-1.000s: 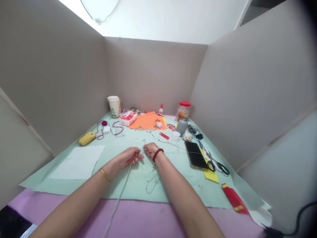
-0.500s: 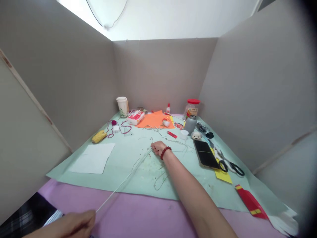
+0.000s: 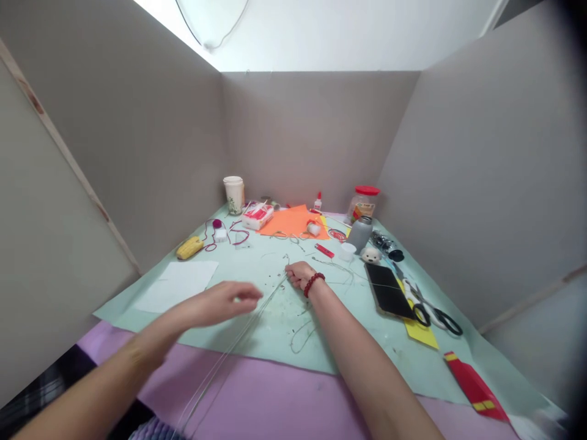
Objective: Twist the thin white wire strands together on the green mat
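Observation:
My right hand (image 3: 300, 275), with a dark red bead bracelet (image 3: 313, 284) at its wrist, is closed on pale thin cords (image 3: 245, 330) above the mat's middle. From its fingertips the cords run down toward me and off the table's front edge. My left hand (image 3: 227, 300) hovers left of the cords. Its fingers are loosely curved, with a gap by the thumb and nothing visible in them. A loose loop of similar cord (image 3: 300, 345) lies beside my right forearm. More cord (image 3: 337, 266) is spread beyond my right wrist, near a red lighter (image 3: 324, 250).
At right lie a black phone (image 3: 387, 293), scissors (image 3: 431, 311) and a red packet (image 3: 474, 388). A grey bottle (image 3: 360, 235) and a lidded jar (image 3: 363, 205) stand behind. At left are white paper (image 3: 178, 284) and a yellow corn-shaped thing (image 3: 190, 247). Grey panels enclose the table.
My left hand has let go of the cord ends and moved up and right, over the mat. The cords now hang slacker. My right hand keeps its hold; the view has shifted slightly.

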A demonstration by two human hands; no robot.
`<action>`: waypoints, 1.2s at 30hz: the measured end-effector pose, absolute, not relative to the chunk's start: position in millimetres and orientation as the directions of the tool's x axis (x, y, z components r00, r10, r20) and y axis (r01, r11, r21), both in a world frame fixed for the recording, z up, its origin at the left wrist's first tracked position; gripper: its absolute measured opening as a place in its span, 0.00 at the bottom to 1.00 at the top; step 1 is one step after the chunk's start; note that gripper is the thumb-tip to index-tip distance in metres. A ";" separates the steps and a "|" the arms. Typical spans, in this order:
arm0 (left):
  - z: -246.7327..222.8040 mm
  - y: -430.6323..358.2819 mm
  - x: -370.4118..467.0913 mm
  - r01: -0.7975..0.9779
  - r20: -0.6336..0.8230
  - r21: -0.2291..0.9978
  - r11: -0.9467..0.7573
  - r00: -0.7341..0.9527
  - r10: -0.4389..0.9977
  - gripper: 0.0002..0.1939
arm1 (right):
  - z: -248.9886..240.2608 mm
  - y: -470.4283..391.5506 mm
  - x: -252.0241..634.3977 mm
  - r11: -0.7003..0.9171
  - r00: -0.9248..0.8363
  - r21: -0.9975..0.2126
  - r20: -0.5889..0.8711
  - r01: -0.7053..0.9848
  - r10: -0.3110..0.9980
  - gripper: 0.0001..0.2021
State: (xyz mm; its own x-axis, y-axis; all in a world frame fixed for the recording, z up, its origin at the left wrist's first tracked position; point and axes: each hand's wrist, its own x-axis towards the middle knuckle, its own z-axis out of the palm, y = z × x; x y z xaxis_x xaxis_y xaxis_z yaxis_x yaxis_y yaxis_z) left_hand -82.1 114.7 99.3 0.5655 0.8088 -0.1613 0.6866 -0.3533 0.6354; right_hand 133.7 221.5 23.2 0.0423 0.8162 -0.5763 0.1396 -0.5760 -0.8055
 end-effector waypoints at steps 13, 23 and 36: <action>7.8 236.1 7.9 0.485 -0.216 0.875 -0.006 0.402 0.890 0.15 | 30.4 216.6 131.3 -0.530 0.008 -0.841 -0.533 0.108 0.846 0.12; 2.9 236.6 7.6 0.490 -0.194 0.872 0.002 0.343 0.919 0.07 | 25.8 217.0 133.6 -0.500 -0.007 -0.860 -0.504 0.104 0.864 0.10; 14.8 225.2 4.0 0.639 -0.171 0.763 -0.097 0.344 0.923 0.08 | 30.8 215.1 133.2 -0.502 -0.024 -0.849 -0.513 0.165 0.858 0.08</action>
State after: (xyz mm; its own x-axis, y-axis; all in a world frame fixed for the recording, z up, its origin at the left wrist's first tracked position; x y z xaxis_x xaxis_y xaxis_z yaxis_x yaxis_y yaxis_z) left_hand 4.0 225.2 14.8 0.3441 0.9233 -0.1706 0.6395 -0.0974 0.7626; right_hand 133.2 215.1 30.8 -0.0238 0.8583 -0.5125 0.1646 -0.5023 -0.8489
